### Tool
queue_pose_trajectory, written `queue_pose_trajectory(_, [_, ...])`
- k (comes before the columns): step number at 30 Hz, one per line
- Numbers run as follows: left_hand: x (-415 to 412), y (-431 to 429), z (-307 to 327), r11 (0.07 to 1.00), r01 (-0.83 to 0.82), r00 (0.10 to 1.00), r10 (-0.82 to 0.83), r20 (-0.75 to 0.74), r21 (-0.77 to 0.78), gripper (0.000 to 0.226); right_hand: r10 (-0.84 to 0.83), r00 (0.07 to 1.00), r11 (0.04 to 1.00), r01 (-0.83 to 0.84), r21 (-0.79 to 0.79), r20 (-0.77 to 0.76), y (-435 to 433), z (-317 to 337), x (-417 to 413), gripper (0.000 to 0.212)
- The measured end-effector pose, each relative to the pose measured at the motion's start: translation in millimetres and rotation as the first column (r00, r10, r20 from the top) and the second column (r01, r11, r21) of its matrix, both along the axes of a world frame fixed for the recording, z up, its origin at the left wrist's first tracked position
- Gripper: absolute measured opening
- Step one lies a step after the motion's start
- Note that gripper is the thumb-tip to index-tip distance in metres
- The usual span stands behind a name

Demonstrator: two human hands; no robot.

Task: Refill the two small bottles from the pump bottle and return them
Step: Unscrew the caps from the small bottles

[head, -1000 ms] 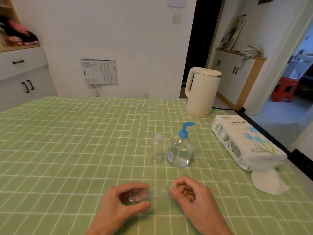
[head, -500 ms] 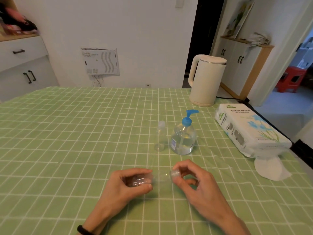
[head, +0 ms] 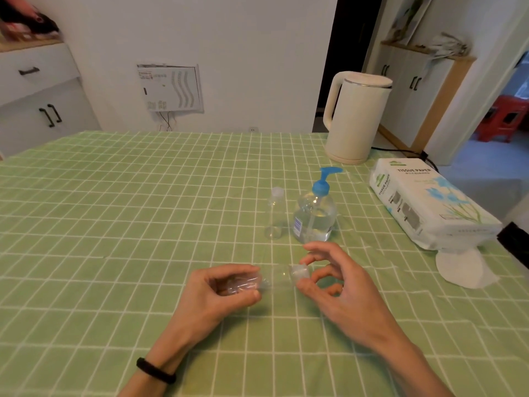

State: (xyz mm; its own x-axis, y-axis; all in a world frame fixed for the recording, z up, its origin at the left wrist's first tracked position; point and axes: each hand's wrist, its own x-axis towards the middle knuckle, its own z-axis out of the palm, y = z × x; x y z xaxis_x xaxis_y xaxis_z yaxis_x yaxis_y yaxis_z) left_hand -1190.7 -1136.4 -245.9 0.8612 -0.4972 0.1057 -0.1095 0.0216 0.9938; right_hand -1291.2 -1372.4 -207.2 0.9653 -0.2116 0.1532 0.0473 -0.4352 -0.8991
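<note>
A small clear bottle (head: 272, 277) lies sideways between my hands, low over the green checked tablecloth. My left hand (head: 220, 293) grips its base end. My right hand (head: 329, 282) pinches its clear cap (head: 299, 273) with thumb and fingertips. A second small clear bottle (head: 275, 214) stands upright with its cap on, just behind my hands. Right beside it stands the pump bottle (head: 314, 214), clear with a blue pump head and partly filled with clear liquid.
A cream electric kettle (head: 355, 116) stands at the back right, its cord running off the table. A tissue paper pack (head: 426, 202) lies along the right edge with a loose white tissue (head: 463, 269) in front of it. Cabinets line the walls.
The view has tilted downward a little, and my hands sit slightly further from me. My right fingers have shifted on the cap, with the index finger now lifted above it.
</note>
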Motion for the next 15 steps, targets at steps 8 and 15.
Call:
queue_pose_trajectory(8, [-0.7,0.1,0.7,1.000,-0.001,1.000,0.000,-0.005,-0.008,0.047,0.027,0.999,1.000,-0.028,-0.014,-0.022,-7.3,-1.6,-2.3,0.053])
queue_pose_trajectory(15, [-2.2,-0.7,2.8,1.000,-0.004,1.000,0.004,-0.004,-0.014,0.047,0.021,0.999,0.999,-0.022,-0.033,-0.026,-9.2,-2.7,-0.3,0.050])
